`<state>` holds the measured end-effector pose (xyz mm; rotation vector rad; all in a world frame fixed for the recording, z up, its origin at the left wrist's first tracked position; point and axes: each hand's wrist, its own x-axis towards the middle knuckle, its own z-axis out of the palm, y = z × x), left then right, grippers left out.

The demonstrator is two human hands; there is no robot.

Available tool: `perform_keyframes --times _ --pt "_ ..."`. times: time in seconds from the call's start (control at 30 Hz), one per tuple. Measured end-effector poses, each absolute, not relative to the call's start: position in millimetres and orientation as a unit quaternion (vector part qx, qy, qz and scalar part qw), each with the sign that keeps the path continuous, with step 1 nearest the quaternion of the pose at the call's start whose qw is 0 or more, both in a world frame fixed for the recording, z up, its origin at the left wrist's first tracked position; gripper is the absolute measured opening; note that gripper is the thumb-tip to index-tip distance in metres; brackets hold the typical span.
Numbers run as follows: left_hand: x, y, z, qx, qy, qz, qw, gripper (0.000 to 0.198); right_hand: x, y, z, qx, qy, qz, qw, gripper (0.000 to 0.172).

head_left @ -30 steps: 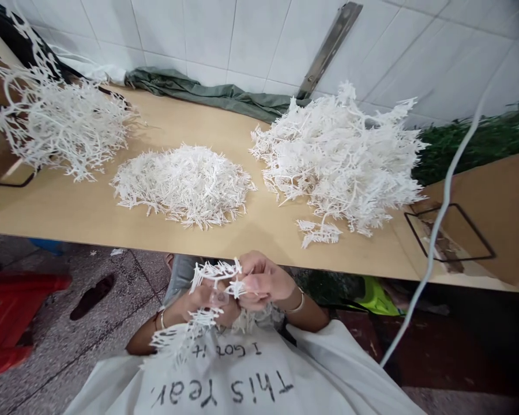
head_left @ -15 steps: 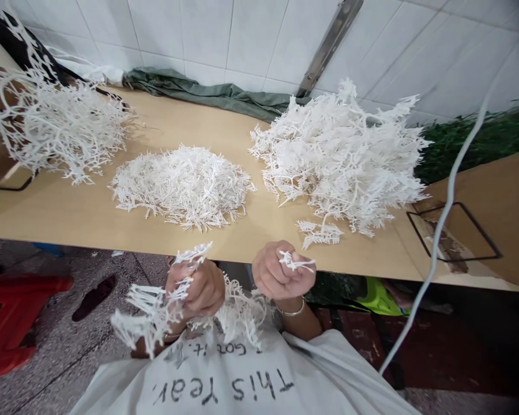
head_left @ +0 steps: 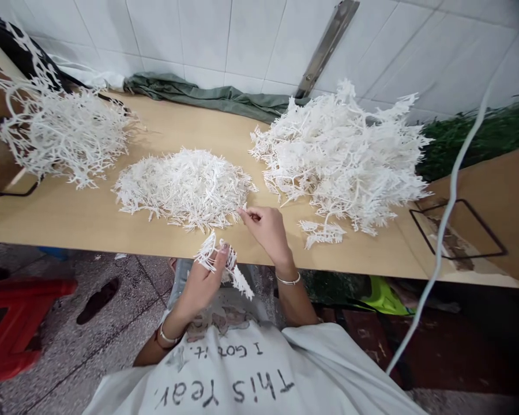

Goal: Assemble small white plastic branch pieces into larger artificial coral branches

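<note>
My left hand [head_left: 202, 283] is closed on a white plastic branch [head_left: 218, 260], held just below the front edge of the wooden table [head_left: 90, 213]. My right hand [head_left: 268, 229] reaches over the table, its thumb and forefinger pinched at the right edge of the middle pile of small white sprigs [head_left: 184, 187]. Whatever is in that pinch is too small to make out. A tall heap of whole white branches [head_left: 341, 155] lies to the right of that hand, and one loose sprig [head_left: 322, 233] is near its wrist.
Another heap of white branches [head_left: 60, 129] sits at the table's left end. A green cloth [head_left: 207, 95] lies along the tiled wall, and green foliage [head_left: 480, 138] lies at the right. A white cable [head_left: 441, 219] hangs across a black wire frame [head_left: 458, 230]. A red stool [head_left: 12, 328] stands on the floor.
Both hands were together at my lap, then pulled apart with a small sprig in the right. The right hand has moved forward onto the table to the middle pile; the left has risen slightly.
</note>
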<state>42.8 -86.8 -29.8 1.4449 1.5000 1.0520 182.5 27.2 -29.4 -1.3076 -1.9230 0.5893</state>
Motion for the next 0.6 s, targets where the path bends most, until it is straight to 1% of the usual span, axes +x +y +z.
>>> perform_keyframes --times 0.07,0.1,0.13,0.2,0.27,0.3,0.37,0.4,0.5,0.57,0.6 --pt "40 -86 -30 0.59 0.585 0.402 0.385 0.051 176 29 -31 -0.537 -0.739 0.22 0.342 0.054" --pt "39 -86 -30 0.591 0.586 0.401 0.382 0.051 175 28 -31 -0.545 -0.734 0.218 0.343 0.053" --pt "38 -86 -30 0.591 0.587 0.401 0.382 0.052 175 27 -29 -0.544 -0.728 0.218 0.355 0.049" --pt "37 -86 -32 0.59 0.583 0.403 0.387 0.053 177 19 -24 -0.505 -0.719 0.241 0.412 0.038" --pt "36 -85 -35 0.591 0.583 0.405 0.383 0.054 183 6 -19 -0.427 -0.712 0.308 0.465 0.032" --pt "36 -85 -36 0.593 0.583 0.407 0.377 0.055 187 -1 -17 -0.387 -0.711 0.357 0.466 0.03" --pt "35 -84 -39 0.604 0.577 0.409 0.366 0.057 192 -16 -16 -0.337 -0.722 0.435 0.42 0.031" --pt "35 -84 -40 0.614 0.569 0.41 0.362 0.057 194 -22 -16 -0.332 -0.731 0.454 0.387 0.032" --pt "36 -84 -42 0.638 0.547 0.399 0.367 0.061 197 -30 -22 -0.356 -0.747 0.461 0.322 0.036" --pt "37 -84 -41 0.638 0.548 0.385 0.379 0.065 198 -30 -25 -0.372 -0.748 0.451 0.314 0.041" --pt "37 -85 -41 0.635 0.549 0.38 0.388 0.066 199 -30 -27 -0.372 -0.751 0.449 0.309 0.04"
